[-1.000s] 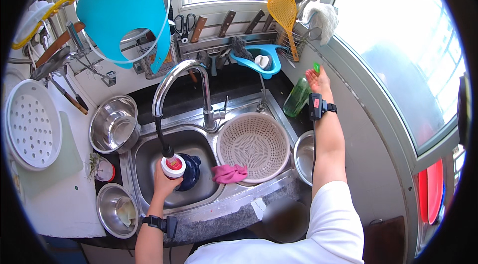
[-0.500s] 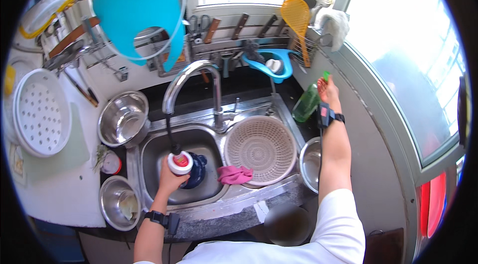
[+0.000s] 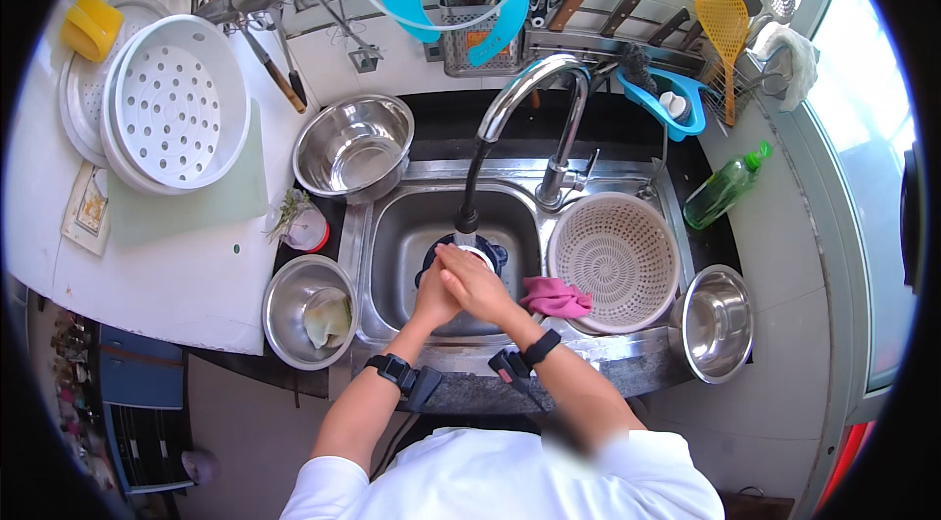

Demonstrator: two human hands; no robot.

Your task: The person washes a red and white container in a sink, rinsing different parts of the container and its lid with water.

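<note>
1. Two hands meet in the head view, the only view: the right hand [image 3: 478,283] lies across the left hand [image 3: 437,297], low over the sink basin [image 3: 390,236].
2. The visible fingers lie fairly straight and close together; whether anything is pinched between the palms, I cannot tell.
3. The white-rimmed thing [image 3: 482,254] sits beneath them, mostly hidden, with the dark blue thing [image 3: 501,257] around it in the basin.
4. The black spout end [image 3: 468,222] hangs just beyond the fingertips, with what looks like water below it. Working well here, I judge, means light, short strokes beneath that outlet, wrists low, without knocking the white rim.
5. The wrist devices [image 3: 395,371] would be best kept back from the stream.
6. For edges, mind the basin's near rim under the forearms, and the pink cloth [image 3: 556,297] beside the right wrist, touching the colander [image 3: 613,270].
7. The roomier side looks to be leftward, toward the basin wall; the faucet [image 3: 524,84] limits lifting forward.
</note>
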